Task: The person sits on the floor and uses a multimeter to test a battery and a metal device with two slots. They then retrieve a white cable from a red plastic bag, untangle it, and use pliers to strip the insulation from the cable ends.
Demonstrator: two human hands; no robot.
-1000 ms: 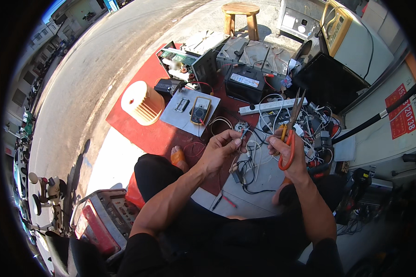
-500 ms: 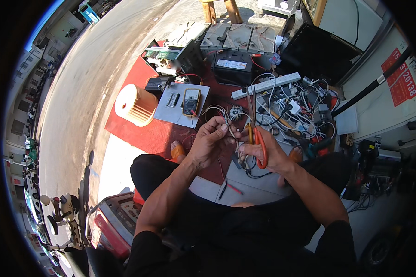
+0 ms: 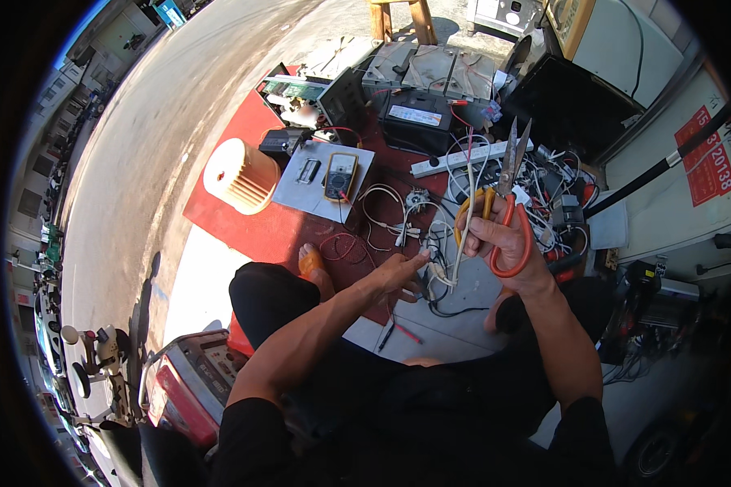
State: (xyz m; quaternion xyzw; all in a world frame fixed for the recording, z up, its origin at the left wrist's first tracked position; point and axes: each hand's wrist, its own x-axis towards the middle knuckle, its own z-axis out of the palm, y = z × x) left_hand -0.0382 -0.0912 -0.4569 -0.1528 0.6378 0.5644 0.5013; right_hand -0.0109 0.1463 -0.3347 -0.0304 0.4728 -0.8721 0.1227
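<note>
My right hand [image 3: 508,256] is raised over the right side, closed around the orange handles of a pair of scissors [image 3: 510,162]. Their blades point up and stand apart. A white cable [image 3: 470,191] runs down past the handles by the same hand; whether the fingers grip it is hard to tell. Lower and to the left, my left hand [image 3: 400,276] has its index finger stretched toward white cable ends [image 3: 437,272] and shows nothing in its grasp. Beyond it, a loop of pale cable [image 3: 367,199] lies on the red mat beside a small metal part [image 3: 417,200].
A yellow-rimmed multimeter [image 3: 340,176] rests on a grey board [image 3: 288,197], next to a cream ribbed tub [image 3: 240,174]. A black battery [image 3: 414,118] and an opened electronic unit [image 3: 317,97] stand farther back. Tangled cables and a white power strip [image 3: 455,160] fill the right.
My hands have parted. The right hand has moved right and up with the scissors, whose blades are now wider apart. My left hand has let go of the wires and dropped lower.
</note>
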